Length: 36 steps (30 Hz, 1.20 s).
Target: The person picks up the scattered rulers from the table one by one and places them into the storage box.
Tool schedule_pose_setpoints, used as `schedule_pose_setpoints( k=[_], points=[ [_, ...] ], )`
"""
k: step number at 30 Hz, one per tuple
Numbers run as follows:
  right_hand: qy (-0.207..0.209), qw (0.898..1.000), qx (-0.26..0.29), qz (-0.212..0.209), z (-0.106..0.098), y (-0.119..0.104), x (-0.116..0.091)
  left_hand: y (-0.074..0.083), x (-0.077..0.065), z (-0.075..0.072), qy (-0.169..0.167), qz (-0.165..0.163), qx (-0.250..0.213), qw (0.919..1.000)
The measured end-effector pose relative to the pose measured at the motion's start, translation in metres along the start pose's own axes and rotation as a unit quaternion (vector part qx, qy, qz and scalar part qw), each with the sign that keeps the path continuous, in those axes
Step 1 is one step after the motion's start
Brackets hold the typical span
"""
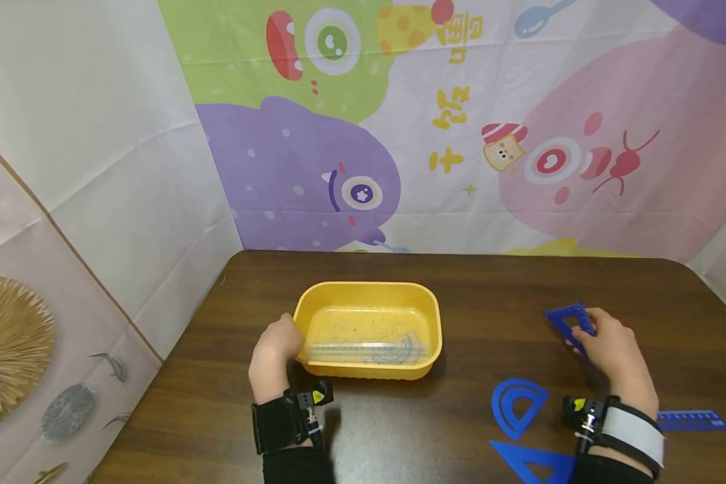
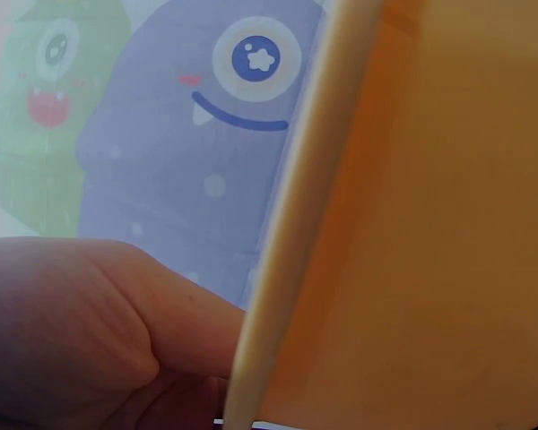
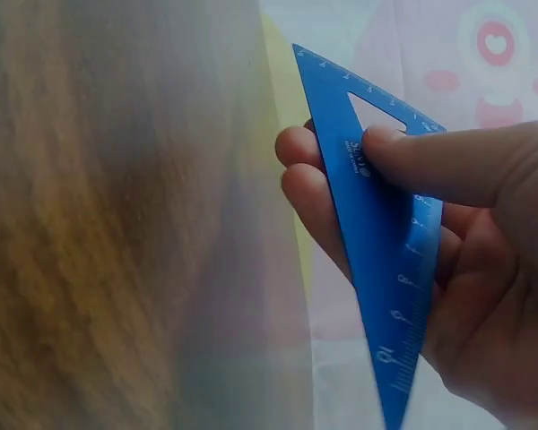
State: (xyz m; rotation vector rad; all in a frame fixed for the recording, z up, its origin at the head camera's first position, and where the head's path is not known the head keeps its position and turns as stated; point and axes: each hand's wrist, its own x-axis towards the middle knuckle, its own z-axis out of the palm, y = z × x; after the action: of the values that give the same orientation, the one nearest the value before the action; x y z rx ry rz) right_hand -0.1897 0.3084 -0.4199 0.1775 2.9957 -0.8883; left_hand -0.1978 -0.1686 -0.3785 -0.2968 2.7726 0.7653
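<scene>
Head view: gripping a yellow tub (image 1: pixel 368 372) with left hand (image 1: pixel 276 351), pinching 1 blue triangle (image 3: pixel 369 224) in right hand (image 1: pixel 616 346) well right of it, seemingly at a carrying step, next probably calling for a sure pinch.

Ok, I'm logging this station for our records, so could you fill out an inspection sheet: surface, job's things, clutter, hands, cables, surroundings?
Surface: dark wood-grain table.
Job's things: yellow bin, upright, clear plastic tools inside; blue set square, held outside it.
Clutter: blue protractor, blue triangle and blue ruler loose near the right forearm; the latter two partly hidden.
Hands: left hand holds the bin's left end; right hand pinches the set square.
Cables: nothing seen.
Surroundings: cartoon backdrop behind, pale cloth at left.
</scene>
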Motion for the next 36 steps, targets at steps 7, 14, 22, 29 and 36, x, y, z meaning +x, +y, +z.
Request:
schedule_pose_setpoints(
  k=[7, 14, 22, 29, 36],
  points=[
    [-0.026, 0.999, 0.047, -0.002, 0.001, -0.006, -0.001, 0.001, -0.001, 0.000, 0.000, -0.001, 0.000, 1.0000],
    [-0.028, 0.997, 0.078, -0.012, 0.003, -0.015, 0.000, 0.000, -0.001, 0.000, 0.001, 0.004, 0.002, 1.0000],
    [-0.032, 0.996, 0.072, -0.032, 0.006, -0.023, 0.003, 0.000, -0.001, 0.000, 0.002, 0.000, 0.000, 1.0000],
    [-0.043, 0.996, 0.074, -0.038, 0.004, -0.034, 0.003, 0.000, -0.001, 0.000, 0.001, 0.002, 0.004, 1.0000],
    [-0.043, 0.994, 0.077, -0.070, 0.006, -0.043, 0.005, 0.000, -0.001, 0.000, 0.001, -0.003, -0.004, 1.0000]
  ],
)
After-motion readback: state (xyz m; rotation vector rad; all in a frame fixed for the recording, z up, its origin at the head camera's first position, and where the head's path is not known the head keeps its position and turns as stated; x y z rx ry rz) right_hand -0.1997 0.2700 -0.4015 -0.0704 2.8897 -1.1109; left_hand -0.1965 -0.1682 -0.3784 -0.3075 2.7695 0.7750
